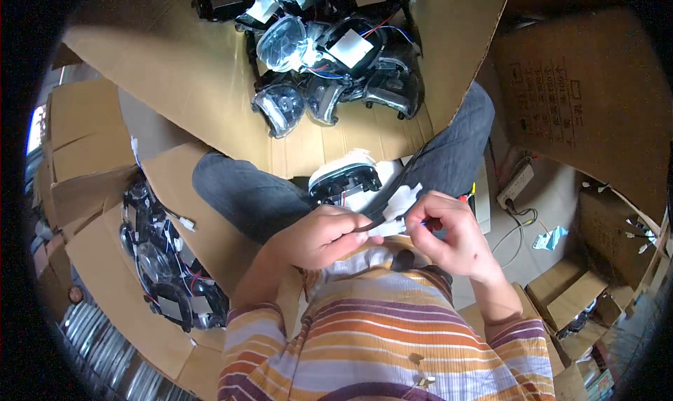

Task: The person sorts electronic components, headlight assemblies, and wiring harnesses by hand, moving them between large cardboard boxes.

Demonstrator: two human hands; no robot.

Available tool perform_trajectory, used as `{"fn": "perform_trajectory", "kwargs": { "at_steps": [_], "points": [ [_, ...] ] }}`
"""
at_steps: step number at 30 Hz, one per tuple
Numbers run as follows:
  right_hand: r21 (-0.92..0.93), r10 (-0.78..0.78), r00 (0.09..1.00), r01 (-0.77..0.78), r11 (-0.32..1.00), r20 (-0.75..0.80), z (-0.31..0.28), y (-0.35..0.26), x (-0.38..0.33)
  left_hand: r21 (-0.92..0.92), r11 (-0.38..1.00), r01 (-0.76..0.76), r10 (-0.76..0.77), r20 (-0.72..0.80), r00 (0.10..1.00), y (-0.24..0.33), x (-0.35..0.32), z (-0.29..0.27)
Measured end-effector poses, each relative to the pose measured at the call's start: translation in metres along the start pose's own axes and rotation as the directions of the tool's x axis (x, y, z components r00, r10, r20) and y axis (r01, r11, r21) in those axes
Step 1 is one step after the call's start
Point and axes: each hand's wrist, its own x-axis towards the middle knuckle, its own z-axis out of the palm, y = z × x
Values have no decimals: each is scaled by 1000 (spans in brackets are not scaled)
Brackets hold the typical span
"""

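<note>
Our right fingers [436, 205] pinch white piece [388, 228]; left fingers [338, 227] closed, probably on its left end, contact partly hidden. We'd keep pinch light, avoid twisting.

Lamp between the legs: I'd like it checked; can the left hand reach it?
Probably yes: the lamp sits beyond the left hand, nothing visibly between, though that hand seems busy with a white piece.
</note>
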Motion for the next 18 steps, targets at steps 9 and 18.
{"fn": "perform_trajectory", "kwargs": {
  "at_steps": [9,18],
  "points": [
    [139,115,993,-109,984,-36,-19,7,-14,-146,954,261,-292,-259,921,9,-7,6],
    [214,-55,997,44,976,46,-31,2,-14,-90,995,47,-76,-351,933,5,-14,13]
  ]
}}
